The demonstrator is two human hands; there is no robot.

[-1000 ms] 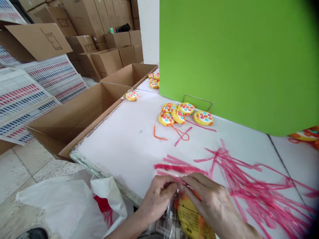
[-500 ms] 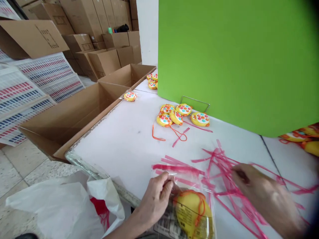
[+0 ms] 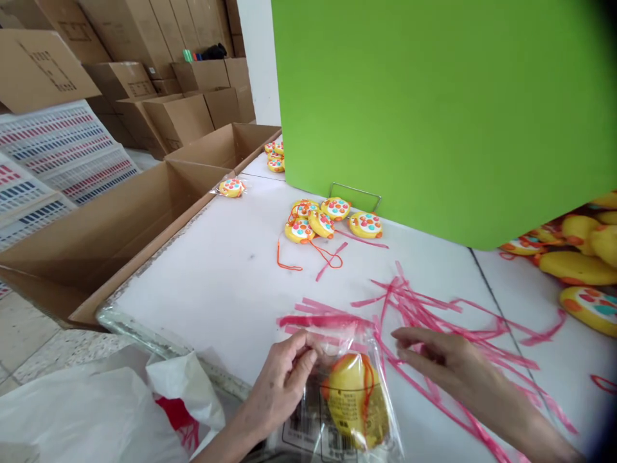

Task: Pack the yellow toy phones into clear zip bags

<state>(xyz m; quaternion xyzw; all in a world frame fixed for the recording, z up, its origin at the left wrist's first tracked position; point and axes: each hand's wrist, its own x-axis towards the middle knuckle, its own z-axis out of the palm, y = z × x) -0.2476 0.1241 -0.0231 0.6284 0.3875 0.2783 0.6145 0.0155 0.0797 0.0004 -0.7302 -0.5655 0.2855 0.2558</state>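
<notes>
My left hand [image 3: 284,379] pinches the upper left edge of a clear plastic bag [image 3: 308,418] at the table's front edge. Inside the bag lies a yellow toy [image 3: 359,402] with an orange cord, seen through printed text and barcodes. To the right of the bag, my right hand [image 3: 443,360] hovers over pink plastic strips [image 3: 414,299], its thumb and fingers apart and nothing visible between them. More pink strips [image 3: 328,321] lie just above the bag. Several yellow toys with dotted white faces [image 3: 322,224] sit farther back on the white table [image 3: 216,257].
A green board [image 3: 424,116] stands across the back on a wire stand. Open cardboard boxes [image 3: 116,225] line the table's left edge. A bagged toy [image 3: 232,187] lies near them. Yellow toys [image 3: 578,267] pile up at the right; a white plastic bag [image 3: 96,405] is at lower left.
The view has turned to the right, showing more of the right toy pile. My right hand has moved left toward the bag and its fingers have opened. My left hand still holds the bag.
</notes>
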